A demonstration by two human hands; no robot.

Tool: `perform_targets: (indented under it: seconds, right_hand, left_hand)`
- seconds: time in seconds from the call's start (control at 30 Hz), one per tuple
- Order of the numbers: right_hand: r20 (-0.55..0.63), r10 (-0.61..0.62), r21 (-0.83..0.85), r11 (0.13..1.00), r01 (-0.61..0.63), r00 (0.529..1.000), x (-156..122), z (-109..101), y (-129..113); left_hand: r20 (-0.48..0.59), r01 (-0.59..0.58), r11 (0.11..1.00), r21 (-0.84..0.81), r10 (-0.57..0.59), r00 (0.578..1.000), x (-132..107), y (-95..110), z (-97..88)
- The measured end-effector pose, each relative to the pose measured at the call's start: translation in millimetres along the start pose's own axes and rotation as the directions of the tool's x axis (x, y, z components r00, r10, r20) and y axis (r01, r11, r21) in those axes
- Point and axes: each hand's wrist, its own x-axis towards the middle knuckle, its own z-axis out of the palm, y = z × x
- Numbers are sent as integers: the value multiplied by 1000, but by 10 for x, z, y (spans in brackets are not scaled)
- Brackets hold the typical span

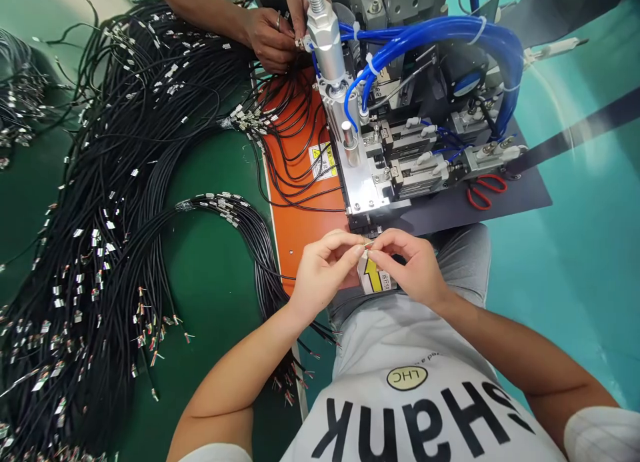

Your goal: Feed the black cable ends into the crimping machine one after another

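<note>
**Both hands pinched a small cable end at the front of the machine**

In the head view, the left hand (pixel 323 269) and the right hand (pixel 413 265) met just in front of the machine (pixel 395 135), fingertips nearly touching. Each hand had its thumb and forefinger closed together on a small cable end (pixel 369 246), a tiny metal-tipped piece held between the two hands, just below the machine's front edge and above a label with a yellow arrow (pixel 373 275). Whether the piece was joined to a longer wire could not be told.

The machine stood on an orange plate (pixel 295 229) on the green table (pixel 210 275), with blue hoses (pixel 440 32) looping over its top and a silver cylinder (pixel 325 39) rising at its left. Red-handled scissors (pixel 485 190) lay on the dark mat to the machine's right. Large bundles of black cables (pixel 125 202) with metal-tagged ends spread across the table to the left, some draped over the orange plate.

At the far side, another person's hands (pixel 273 35) worked at cable ends beside the cylinder.
</note>
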Motion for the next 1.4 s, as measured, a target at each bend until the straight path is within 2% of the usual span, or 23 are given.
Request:
perform_targets:
  seconds: [0.2,0.4,0.57,0.9,1.13,1.27,1.4]
  right_hand:
    - [63,-54,-55,997,57,997,-14,-69,-11]
    - [44,-149,-135,979,153,988,-26,-34,-33]
    - [14,-168,-163,972,168,986,-15,-8,-18]
    - [15,-192,-201,961,192,981,-8,27,-42]
    - [-2,-226,-238,946,219,974,-24,59,-64]
    - [-12,-239,-273,935,226,971,-14,41,-65]
    - [-5,-245,-300,925,232,970,-11,25,-61]
  left_hand:
    - [157,213,968,-131,-192,969,55,31,-79]
    - [166,282,927,-247,-246,955,75,-20,-74]
    - [87,220,929,-297,-204,975,19,-46,-20]
    - [-40,139,973,-182,-148,988,-18,-91,23]
    - [-167,-53,995,-89,38,985,-78,-104,129]
    - [-200,-70,996,-57,58,978,-90,-101,166]
    - [-178,-23,999,-32,17,984,-78,-89,139]
